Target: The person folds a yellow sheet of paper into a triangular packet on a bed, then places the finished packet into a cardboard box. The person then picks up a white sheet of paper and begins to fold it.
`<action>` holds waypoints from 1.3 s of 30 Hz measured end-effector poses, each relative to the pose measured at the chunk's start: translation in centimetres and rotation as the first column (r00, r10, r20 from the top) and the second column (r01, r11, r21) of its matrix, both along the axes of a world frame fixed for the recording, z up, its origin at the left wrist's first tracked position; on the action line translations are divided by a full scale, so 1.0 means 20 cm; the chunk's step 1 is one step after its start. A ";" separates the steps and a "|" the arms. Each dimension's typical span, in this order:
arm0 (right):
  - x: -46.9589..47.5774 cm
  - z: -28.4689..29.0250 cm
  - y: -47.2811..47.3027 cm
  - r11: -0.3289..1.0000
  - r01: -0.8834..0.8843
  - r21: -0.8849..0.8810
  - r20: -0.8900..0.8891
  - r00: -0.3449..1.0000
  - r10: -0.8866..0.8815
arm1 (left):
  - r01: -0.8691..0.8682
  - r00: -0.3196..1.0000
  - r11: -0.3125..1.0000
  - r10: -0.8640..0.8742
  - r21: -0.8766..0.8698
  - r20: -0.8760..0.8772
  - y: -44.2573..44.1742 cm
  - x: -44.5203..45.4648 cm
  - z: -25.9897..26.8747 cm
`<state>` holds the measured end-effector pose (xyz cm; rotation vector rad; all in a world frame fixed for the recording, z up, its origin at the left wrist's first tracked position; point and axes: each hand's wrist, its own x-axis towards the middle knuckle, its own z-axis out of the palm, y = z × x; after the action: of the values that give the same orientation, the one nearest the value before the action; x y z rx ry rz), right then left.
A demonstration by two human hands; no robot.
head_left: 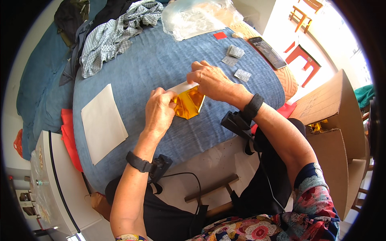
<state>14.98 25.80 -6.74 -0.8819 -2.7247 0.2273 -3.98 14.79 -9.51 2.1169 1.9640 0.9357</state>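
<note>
Between my hands is a sheet of shiny gold foil paper [189,104], partly folded, with a white strip along its far edge. My left hand [161,107] pinches its left side between thumb and fingers. At the upper right corner, my right hand [211,79] has its fingers bent down on the white strip; its fingertips are partly hidden. The folded paper is over a blue cloth [162,63] that covers the surface before me. A stack of off-white paper sheets [102,126] lies to the left of my left hand.
Silver-grey squares [236,51], a red square [220,35] and a smartphone [267,52] lie beyond my right hand. Clear plastic bags [199,18] and a checked cloth [117,39] are at the far side. An open cardboard box [328,144] stands at my right, a white cabinet [66,180] at my left.
</note>
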 end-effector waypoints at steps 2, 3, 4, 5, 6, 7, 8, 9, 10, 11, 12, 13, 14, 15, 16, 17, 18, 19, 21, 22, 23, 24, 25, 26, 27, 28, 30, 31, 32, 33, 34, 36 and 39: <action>0.00 -0.01 0.02 0.995 -0.016 0.095 -0.041 0.999 0.020 | -0.026 0.996 0.998 0.031 0.062 -0.081 0.00 0.00 0.00; 0.00 -0.02 0.03 0.995 -0.027 0.092 -0.040 0.999 0.031 | -0.031 0.992 0.995 0.042 0.097 -0.117 0.01 0.00 0.01; 0.00 -0.02 0.04 0.997 -0.024 0.074 -0.013 1.000 0.025 | -0.035 0.985 0.990 0.057 0.137 -0.163 0.02 -0.01 0.01; 0.00 -0.02 0.04 0.998 -0.017 0.052 0.016 1.000 0.017 | -0.051 0.992 0.996 0.060 0.079 -0.113 0.02 -0.03 0.01; 0.00 -0.02 0.05 0.998 -0.021 0.054 0.016 1.000 0.020 | -0.066 0.995 0.998 0.067 0.026 -0.072 0.03 -0.04 0.02; -0.01 -0.02 0.05 0.998 -0.022 0.052 0.020 1.000 0.021 | -0.081 0.996 0.996 0.080 -0.038 -0.028 0.04 -0.05 0.02; -0.01 -0.02 0.05 0.999 -0.017 0.047 0.033 0.999 0.016 | -0.085 0.996 0.994 0.084 -0.065 -0.014 0.04 -0.06 0.02; -0.01 -0.02 0.05 0.999 -0.018 0.030 0.015 1.000 0.018 | -0.091 0.996 0.991 0.092 -0.100 0.002 0.04 -0.06 0.02; 0.00 -0.02 0.05 1.000 -0.014 0.008 0.006 1.000 0.014 | -0.096 0.995 0.986 0.100 -0.135 0.017 0.04 -0.07 0.02; 0.00 -0.01 0.06 1.000 -0.009 -0.013 -0.002 1.000 0.009 | -0.108 0.994 0.986 0.109 -0.127 -0.002 0.04 -0.07 0.03; 0.00 -0.01 0.06 1.000 -0.007 -0.030 -0.011 1.000 0.007 | -0.120 0.993 0.986 0.118 -0.119 -0.021 0.04 -0.06 0.03; 0.00 -0.01 0.06 0.999 -0.005 -0.047 -0.020 1.000 0.004 | -0.131 0.991 0.985 0.127 -0.111 -0.039 0.04 -0.06 0.03; -0.01 -0.01 0.06 0.998 -0.007 -0.062 -0.034 0.999 0.005 | -0.148 0.988 0.984 0.142 -0.102 -0.060 0.04 -0.06 0.03; -0.01 -0.01 0.06 0.998 -0.009 -0.061 -0.055 0.998 0.005 | -0.165 0.984 0.982 0.158 -0.093 -0.081 0.04 -0.06 0.03; -0.01 -0.01 0.06 0.998 -0.013 -0.057 -0.080 0.997 0.009 | -0.181 0.980 0.980 0.173 -0.082 -0.102 0.04 -0.06 0.04; -0.01 -0.02 0.06 0.998 -0.012 -0.056 -0.094 0.996 0.007 | -0.180 0.981 0.978 0.171 -0.102 -0.090 0.04 -0.06 0.04; 0.00 -0.02 0.06 0.999 -0.021 -0.049 -0.126 0.992 0.015 | -0.179 0.982 0.976 0.170 -0.122 -0.078 0.04 -0.06 0.05; 0.00 -0.02 0.05 0.999 -0.024 -0.046 -0.148 0.989 0.017 | -0.176 0.984 0.974 0.169 -0.142 -0.063 0.04 -0.06 0.05; 0.00 -0.03 0.05 0.998 -0.028 -0.047 -0.181 0.983 0.019 | -0.180 0.983 0.969 0.175 -0.169 -0.046 0.05 -0.07 0.05; 0.01 -0.03 0.04 0.998 -0.029 -0.052 -0.193 0.981 0.018 | -0.181 0.983 0.966 0.178 -0.182 -0.035 0.05 -0.07 0.05; 0.01 -0.04 0.04 0.998 -0.030 -0.056 -0.205 0.979 0.018 | -0.177 0.984 0.967 0.177 -0.184 -0.020 0.05 -0.07 0.05; 0.01 -0.04 0.04 0.998 -0.039 -0.054 -0.209 0.978 0.027 | -0.173 0.985 0.967 0.175 -0.186 -0.005 0.05 -0.07 0.05; 0.02 -0.04 0.04 0.997 -0.048 -0.052 -0.212 0.977 0.036 | -0.169 0.985 0.967 0.174 -0.190 0.014 0.05 -0.07 0.05; 0.02 -0.04 0.04 0.997 -0.049 -0.054 -0.203 0.979 0.037 | -0.161 0.986 0.968 0.168 -0.191 0.017 0.05 -0.08 0.05; 0.03 -0.04 0.04 0.997 -0.057 -0.046 -0.202 0.978 0.046 | -0.154 0.987 0.969 0.161 -0.194 0.024 0.04 -0.08 0.05; 0.03 -0.04 0.04 0.998 -0.057 -0.041 -0.188 0.981 0.048 | -0.148 0.987 0.968 0.158 -0.203 0.035 0.04 -0.08 0.05; 0.04 -0.04 0.03 0.998 -0.067 -0.008 -0.171 0.983 0.064 | -0.112 0.994 0.983 0.112 -0.145 -0.010 0.03 -0.08 0.05; 0.05 -0.04 0.02 0.997 -0.076 0.020 -0.166 0.983 0.078 | -0.094 0.995 0.988 0.091 -0.121 -0.029 0.02 -0.09 0.05; 0.06 -0.04 0.01 0.995 -0.089 0.046 -0.165 0.982 0.096 | -0.084 0.996 0.990 0.081 -0.110 -0.030 0.01 -0.09 0.05; 0.07 -0.04 0.00 0.994 -0.088 0.059 -0.146 0.985 0.096 | -0.074 0.997 0.992 0.071 -0.100 -0.029 0.01 -0.08 0.04; 0.07 -0.04 0.00 0.993 -0.091 0.069 -0.132 0.986 0.099 | -0.063 0.998 0.994 0.061 -0.087 -0.028 0.00 -0.08 0.04; 0.08 -0.04 -0.02 0.990 -0.096 0.103 -0.104 0.989 0.106 | -0.035 0.997 0.999 0.032 -0.037 -0.073 -0.01 -0.08 0.04; 0.09 -0.04 -0.06 0.985 -0.097 0.146 -0.061 0.992 0.107 | 0.016 0.991 0.999 -0.013 0.028 -0.131 -0.04 -0.09 0.03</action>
<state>16.76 24.69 -7.54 -0.6843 -2.6856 0.0796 -5.73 14.03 -8.87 2.2597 2.0030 0.8477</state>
